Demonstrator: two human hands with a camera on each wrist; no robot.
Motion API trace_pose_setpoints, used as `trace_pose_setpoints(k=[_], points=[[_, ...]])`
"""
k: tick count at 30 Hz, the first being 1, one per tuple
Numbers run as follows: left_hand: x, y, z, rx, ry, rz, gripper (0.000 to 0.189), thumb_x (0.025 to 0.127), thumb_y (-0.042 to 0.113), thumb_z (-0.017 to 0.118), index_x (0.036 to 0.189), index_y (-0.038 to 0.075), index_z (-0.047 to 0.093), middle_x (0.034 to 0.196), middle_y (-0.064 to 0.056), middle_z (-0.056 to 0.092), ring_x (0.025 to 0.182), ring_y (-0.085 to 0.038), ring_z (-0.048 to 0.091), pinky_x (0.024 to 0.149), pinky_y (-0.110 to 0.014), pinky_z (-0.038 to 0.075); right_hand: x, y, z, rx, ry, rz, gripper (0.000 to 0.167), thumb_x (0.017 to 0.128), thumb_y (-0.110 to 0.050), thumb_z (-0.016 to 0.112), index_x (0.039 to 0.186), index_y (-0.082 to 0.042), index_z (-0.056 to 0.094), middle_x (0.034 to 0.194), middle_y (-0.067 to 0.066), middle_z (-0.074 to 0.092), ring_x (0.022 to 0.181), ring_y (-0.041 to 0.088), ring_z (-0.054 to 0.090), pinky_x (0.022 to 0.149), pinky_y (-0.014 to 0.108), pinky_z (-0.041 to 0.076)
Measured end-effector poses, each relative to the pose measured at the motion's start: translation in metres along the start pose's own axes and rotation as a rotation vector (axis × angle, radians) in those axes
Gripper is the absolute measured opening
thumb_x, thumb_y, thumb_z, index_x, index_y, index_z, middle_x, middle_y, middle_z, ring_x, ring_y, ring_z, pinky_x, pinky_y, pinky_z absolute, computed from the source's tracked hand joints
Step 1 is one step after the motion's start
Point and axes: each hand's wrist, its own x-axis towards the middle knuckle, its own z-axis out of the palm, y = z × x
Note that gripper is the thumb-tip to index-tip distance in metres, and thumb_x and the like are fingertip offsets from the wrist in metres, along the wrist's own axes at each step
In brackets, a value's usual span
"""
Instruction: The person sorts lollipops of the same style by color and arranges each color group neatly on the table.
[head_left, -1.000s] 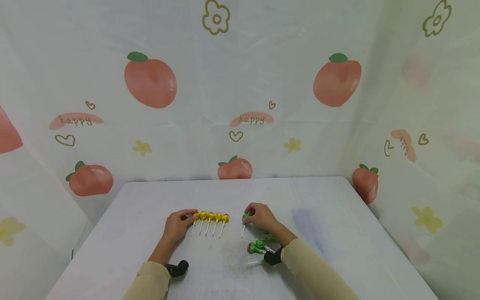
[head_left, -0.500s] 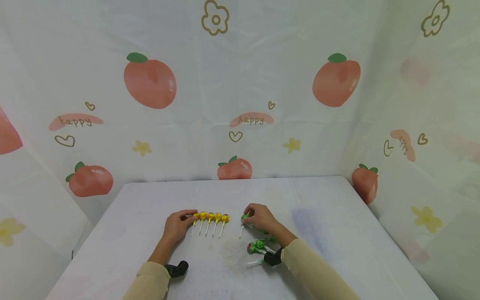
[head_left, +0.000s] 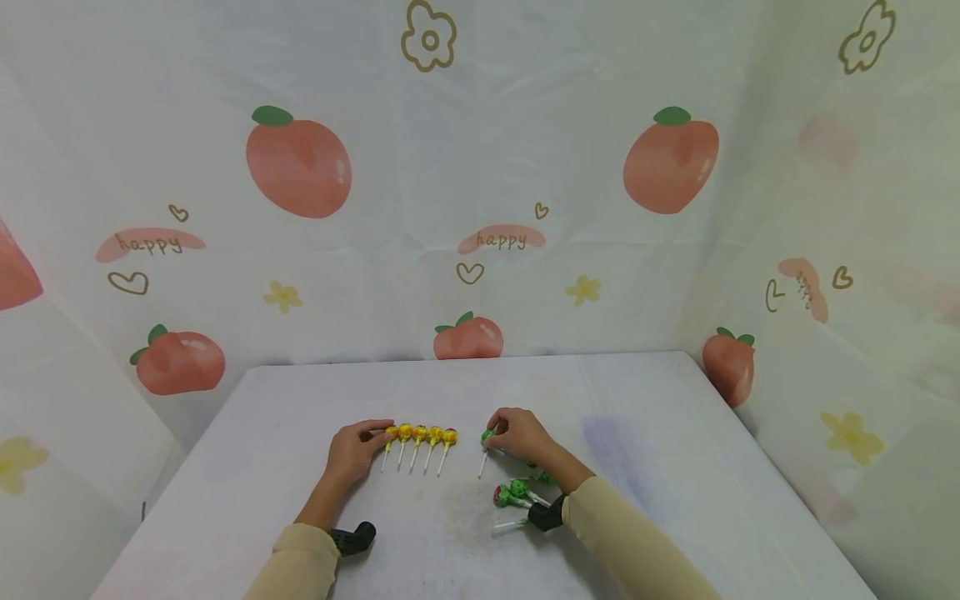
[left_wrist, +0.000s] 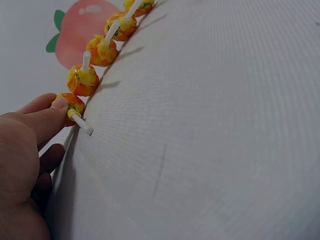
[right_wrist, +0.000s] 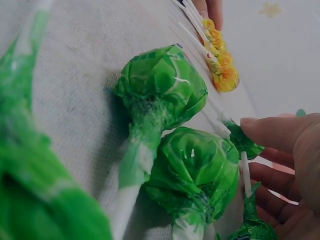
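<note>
A row of several yellow-wrapped lollipops lies on the table, their white sticks pointing toward me. At its left end my left hand pinches the head of the outermost yellow lollipop between thumb and index finger. Right of the row and apart from it, my right hand pinches a green lollipop at its wrapped head, stick pointing toward me. In the right wrist view the thumb lies on that green lollipop's wrapper, and part of the head is hidden by the fingers.
Several loose green lollipops lie under and beside my right wrist, partly covered by a black wrist mount. Another green lollipop is close under the right fingers. A patterned cloth wall rises behind the white table.
My right hand has shifted slightly left with the green lollipop, whose stick has tilted a little. The left hand and the yellow row stay in place.
</note>
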Motion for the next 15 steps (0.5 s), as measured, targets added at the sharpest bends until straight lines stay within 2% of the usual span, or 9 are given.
trace_pose_setpoints(k=[15], points=[[-0.0008,0.0008,0.0005,0.000,0.003,-0.001,0.025,0.089,0.013,0.071,0.114,0.012,0.074,0.099,-0.005,0.067,0.080,-0.020,0.051,0.070,-0.033,0.042,0.0029,0.0016,0.0020,0.008,-0.017,0.002,0.020,0.083,-0.023,0.078,0.096,-0.014,0.066,0.082,-0.003,0.058,0.070,0.014,0.052,0.060,0.030,0.044]])
